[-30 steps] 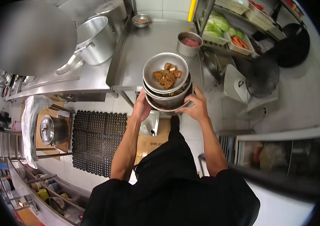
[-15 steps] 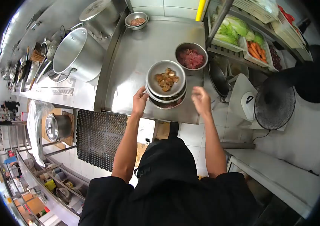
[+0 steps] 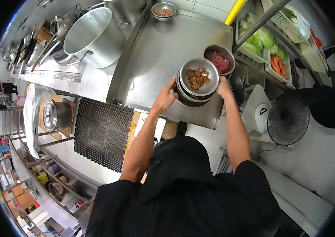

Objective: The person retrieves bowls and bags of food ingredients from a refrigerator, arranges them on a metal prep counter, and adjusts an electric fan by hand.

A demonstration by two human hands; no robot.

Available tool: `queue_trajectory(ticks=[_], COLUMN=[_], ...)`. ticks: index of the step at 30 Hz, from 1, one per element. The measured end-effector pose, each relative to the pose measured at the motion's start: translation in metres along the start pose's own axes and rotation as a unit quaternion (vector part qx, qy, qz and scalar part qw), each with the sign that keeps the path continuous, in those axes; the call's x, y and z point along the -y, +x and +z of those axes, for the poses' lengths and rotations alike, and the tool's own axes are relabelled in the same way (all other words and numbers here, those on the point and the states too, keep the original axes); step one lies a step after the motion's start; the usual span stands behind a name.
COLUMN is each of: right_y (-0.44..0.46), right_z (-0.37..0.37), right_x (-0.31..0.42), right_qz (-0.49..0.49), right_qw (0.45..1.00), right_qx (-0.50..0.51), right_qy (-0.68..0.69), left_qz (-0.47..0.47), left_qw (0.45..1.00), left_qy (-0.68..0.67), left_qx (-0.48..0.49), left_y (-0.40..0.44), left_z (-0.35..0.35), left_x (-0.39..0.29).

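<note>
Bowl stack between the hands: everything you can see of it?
The bowl stack is round, silver-grey and metallic-looking, at least two vessels with offset rims. Its shallow top bowl holds brown chunks of food; what lies beneath is mostly hidden. It looks roughly upright, over the near right part of the metal counter, just nearer than a bowl of red meat. The left grip and right grip hold its opposite sides. Contact with the counter is hidden.

Lwr bowls (image 3: pixel 192 103) pt. hidden, contents unclr
</note>
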State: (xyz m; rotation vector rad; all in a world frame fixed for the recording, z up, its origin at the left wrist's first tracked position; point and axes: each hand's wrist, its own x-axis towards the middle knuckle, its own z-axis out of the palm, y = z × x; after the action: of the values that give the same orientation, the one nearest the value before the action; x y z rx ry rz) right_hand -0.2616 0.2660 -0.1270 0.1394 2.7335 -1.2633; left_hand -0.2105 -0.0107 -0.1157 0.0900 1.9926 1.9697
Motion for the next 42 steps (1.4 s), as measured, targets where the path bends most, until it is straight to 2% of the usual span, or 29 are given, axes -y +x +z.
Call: queue_trajectory(ticks=[3,5,7,9,12,13,14,15,17,18,20,22,23,24,25,26,27,29,30,31,32,33,35,37,38,39,40,41,42], right_y=[0.002,-0.006,0.003,0.009,0.021,0.019,0.018,0.036,0.029,0.021,0.004,0.013,0.012,0.012,0.032,0.045,0.051,0.039,0.048,0.031,0.026,0.03,0.033,0.046,0.065,0.055,0.043,0.038,0.032], right_z=[0.006,0.005,0.008,0.009,0.006,0.007,0.005,0.015,0.019,0.021,0.019,0.025,0.026,0.019,0.025,0.025,0.027,0.019,0.021,0.012,0.022,0.022,0.019,0.016,0.017,0.008,-0.001,-0.006,-0.004], right_x=[-0.006,0.004,-0.013,-0.022,-0.034,-0.025,-0.006,-0.031,-0.019,-0.011,0.016,-0.006,-0.007,-0.01,-0.044,-0.053,-0.059,-0.04,-0.073,-0.072,-0.077,-0.077,-0.052,-0.045,-0.062,-0.037,-0.008,0.012,0.025], right_qz=[0.014,0.054,0.029,0.058,0.026,0.003,0.026,0.016,0.068,0.067,0.1,0.087,0.071,0.051,0.049,0.131,0.207,0.156,0.183,0.185,0.03,0.072,0.152,0.178,0.096,0.045,-0.012,-0.058,-0.011], right_qw=[1.0,0.997,0.998,0.996,0.995,0.991,0.996,0.995,0.995,0.995,0.984,0.986,0.987,0.985,0.99,0.963,0.873,0.935,0.866,0.884,0.928,0.91,0.859,0.885,0.958,0.997,0.99,0.984,0.98], right_qx=[0.0,-0.058,-0.02,-0.031,0.008,0.022,0.031,0.015,-0.035,-0.037,-0.112,-0.122,-0.133,-0.118,-0.127,-0.121,-0.113,-0.068,-0.041,0.03,-0.043,-0.054,-0.088,-0.074,-0.057,-0.025,-0.016,-0.022,-0.048], right_qy=[0.02,0.023,0.045,0.055,0.098,0.135,0.078,0.101,0.056,0.056,-0.093,-0.077,-0.053,-0.112,-0.042,0.2,0.427,0.312,0.463,0.428,0.368,0.406,0.481,0.423,0.263,0.064,-0.137,-0.169,-0.191], left_qz=[0.008,0.011,0.008,0.025,0.017,0.064,0.111,0.12,0.188,0.184,0.21,0.252,0.242,0.205,0.166,0.194,0.18,0.27,0.257,0.246,0.273,0.304,0.266,0.225,0.205,0.205,0.125,0.048,0.053], left_qw=[0.999,0.999,0.993,0.995,0.996,0.978,0.946,0.944,0.922,0.935,0.927,0.913,0.916,0.933,0.949,0.949,0.952,0.94,0.94,0.944,0.939,0.928,0.939,0.96,0.959,0.958,0.973,0.979,0.972], left_qy=[0.041,0.04,0.118,0.101,0.087,0.188,0.286,0.288,0.308,0.272,0.262,0.245,0.239,0.228,0.219,0.198,0.193,0.15,0.182,0.177,0.191,0.206,0.213,0.164,0.176,0.176,0.156,0.138,0.177], left_qx=[0.005,-0.004,-0.015,0.005,-0.019,-0.058,-0.1,-0.105,-0.144,-0.136,-0.169,-0.208,-0.211,-0.186,-0.157,-0.149,-0.152,-0.148,-0.13,-0.126,-0.086,-0.062,-0.049,0.029,0.089,0.095,0.12,0.142,0.148], left_y=[-0.001,-0.003,-0.007,-0.007,-0.003,0.005,0.015,0.021,0.021,0.025,0.03,0.029,0.024,0.019,0.014,0.017,0.017,0.018,0.02,0.019,0.021,0.029,0.018,0.021,0.018,0.014,0.013,0.015,0.01], left_z=[-0.004,-0.002,0.0,0.001,0.0,-0.002,-0.006,-0.006,0.004,0.012,0.025,0.034,0.036,0.037,0.037,0.035,0.035,0.033,0.029,0.024,0.018,0.013,0.007,-0.012,-0.028,-0.039,-0.051,-0.059,-0.058], left_x=[0.001,-0.006,-0.01,-0.013,-0.006,0.022,0.039,0.043,0.052,0.055,0.057,0.062,0.052,0.042,0.039,0.044,0.045,0.048,0.053,0.058,0.056,0.05,0.043,0.025,0.006,-0.002,-0.01,-0.021,-0.033])
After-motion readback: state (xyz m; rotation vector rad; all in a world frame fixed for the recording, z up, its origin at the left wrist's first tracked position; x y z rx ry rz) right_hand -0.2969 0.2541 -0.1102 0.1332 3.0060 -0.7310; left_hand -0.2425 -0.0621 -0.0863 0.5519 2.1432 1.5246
